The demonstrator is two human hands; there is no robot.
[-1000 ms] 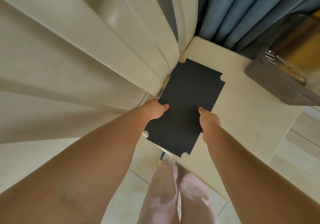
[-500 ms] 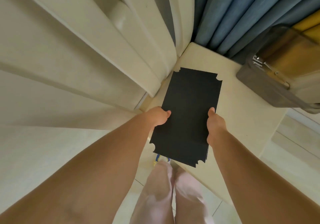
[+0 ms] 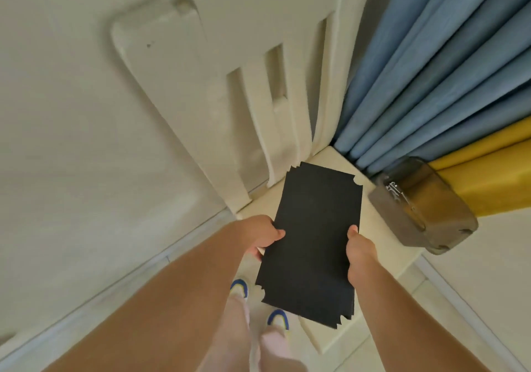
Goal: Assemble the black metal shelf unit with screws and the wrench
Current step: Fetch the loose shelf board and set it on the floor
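Note:
A stack of flat black metal shelf panels [image 3: 314, 236] with notched corners hangs in the air above a cream-coloured ledge [image 3: 382, 245]. My left hand [image 3: 263, 235] grips the stack's left long edge, thumb on top. My right hand [image 3: 359, 249] grips the right long edge, thumb on top as well. The panels tilt, with the near end lower, over my feet. No screws or wrench are in sight.
A cream moulded wall panel [image 3: 247, 107] rises at the left. Blue curtains [image 3: 431, 84] and yellow fabric [image 3: 488, 170] hang at the right. A smoky translucent box [image 3: 422, 213] sits on the ledge to the right of the panels. Tiled floor [image 3: 373, 348] lies below.
The black panels have come up off the ledge and toward me, held in both hands. The view has tilted upward, showing more wall and curtain.

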